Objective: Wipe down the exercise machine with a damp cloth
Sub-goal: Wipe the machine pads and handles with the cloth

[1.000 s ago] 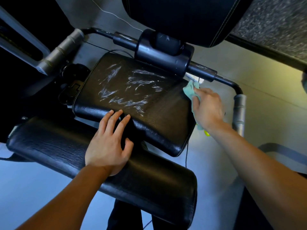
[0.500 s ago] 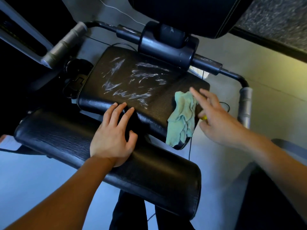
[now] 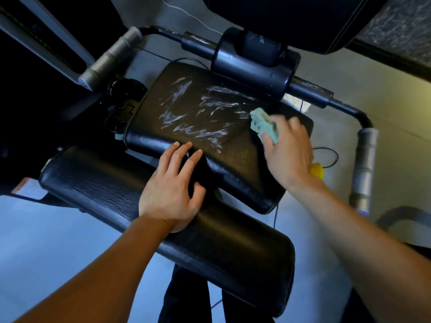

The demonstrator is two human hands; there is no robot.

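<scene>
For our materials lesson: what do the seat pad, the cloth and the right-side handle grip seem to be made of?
Seat pad: likely vinyl or leather, black with grained, glossy skin and a stitched edge.
Cloth: soft woven or terry fabric, pale green, crumpled.
Handle grip: probably rubber or foam, matt grey, ringed.

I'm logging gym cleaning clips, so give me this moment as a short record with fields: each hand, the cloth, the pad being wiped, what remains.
left hand: left hand rests flat, fingers spread, across the lower pad and the near edge of the seat pad
right hand: right hand grips the cloth
cloth: pale green cloth, bunched, pressed on the seat pad's far right part
seat pad: black, with white streaks across its middle
remaining: streaks not yet wiped off
beside: yellow object on the floor, partly hidden
</scene>
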